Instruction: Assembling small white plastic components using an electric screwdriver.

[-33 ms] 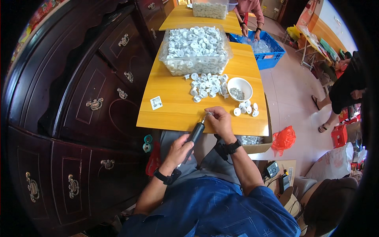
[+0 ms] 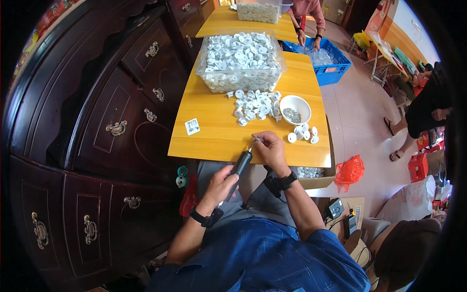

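My left hand [image 2: 221,186] is wrapped round a black electric screwdriver [image 2: 239,171], tilted with its bit up toward the table. My right hand [image 2: 272,149] pinches a small white plastic part [image 2: 258,140] at the table's near edge, with the bit's tip against it. The fingers mostly hide that part. Beyond my hands lies a loose pile of white plastic parts [image 2: 253,105]. To its right stands a white bowl [image 2: 304,103] of small metal screws [image 2: 292,115]. Several more white round parts [image 2: 302,132] lie just in front of the bowl.
A clear plastic bin [image 2: 243,77] heaped with white parts stands farther back on the wooden table [image 2: 206,146]. A square printed card [image 2: 192,126] lies at left. Below the right edge is a cardboard box [image 2: 318,182] of parts. A co-worker's hands reach into a blue crate [image 2: 335,70].
My hands, the screwdriver and the pinched part stay in place. At the far right, a standing person's foot has shifted slightly.
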`<state>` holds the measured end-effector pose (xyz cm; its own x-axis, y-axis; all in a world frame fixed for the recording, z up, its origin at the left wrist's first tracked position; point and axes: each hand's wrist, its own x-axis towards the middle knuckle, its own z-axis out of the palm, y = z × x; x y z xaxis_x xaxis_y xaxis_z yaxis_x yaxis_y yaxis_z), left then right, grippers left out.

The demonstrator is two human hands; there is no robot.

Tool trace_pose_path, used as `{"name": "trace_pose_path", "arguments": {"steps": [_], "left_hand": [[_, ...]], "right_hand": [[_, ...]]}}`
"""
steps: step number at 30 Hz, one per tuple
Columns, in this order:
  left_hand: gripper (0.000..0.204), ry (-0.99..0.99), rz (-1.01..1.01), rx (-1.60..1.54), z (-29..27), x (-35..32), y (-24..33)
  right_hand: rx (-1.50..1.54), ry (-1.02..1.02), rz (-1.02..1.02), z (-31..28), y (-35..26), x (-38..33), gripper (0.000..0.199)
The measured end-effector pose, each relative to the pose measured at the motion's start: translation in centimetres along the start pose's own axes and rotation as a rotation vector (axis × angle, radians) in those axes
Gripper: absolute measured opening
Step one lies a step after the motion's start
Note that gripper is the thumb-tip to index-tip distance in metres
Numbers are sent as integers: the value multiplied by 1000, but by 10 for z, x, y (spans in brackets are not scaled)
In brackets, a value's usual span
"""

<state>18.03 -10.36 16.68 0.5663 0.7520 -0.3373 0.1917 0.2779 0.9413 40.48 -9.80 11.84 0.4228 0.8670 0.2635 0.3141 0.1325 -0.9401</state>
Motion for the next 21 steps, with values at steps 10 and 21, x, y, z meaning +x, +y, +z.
{"name": "trace_pose_path", "arguments": {"steps": [10,21], "left_hand": [[32,-26,-33,20,-3,5,9],[30,-8,-71,46,-18,-2,9]], "right_hand": [[289,62,235,2,9,7,24],[-599,51,-139,-33,-26,32,20]]}}
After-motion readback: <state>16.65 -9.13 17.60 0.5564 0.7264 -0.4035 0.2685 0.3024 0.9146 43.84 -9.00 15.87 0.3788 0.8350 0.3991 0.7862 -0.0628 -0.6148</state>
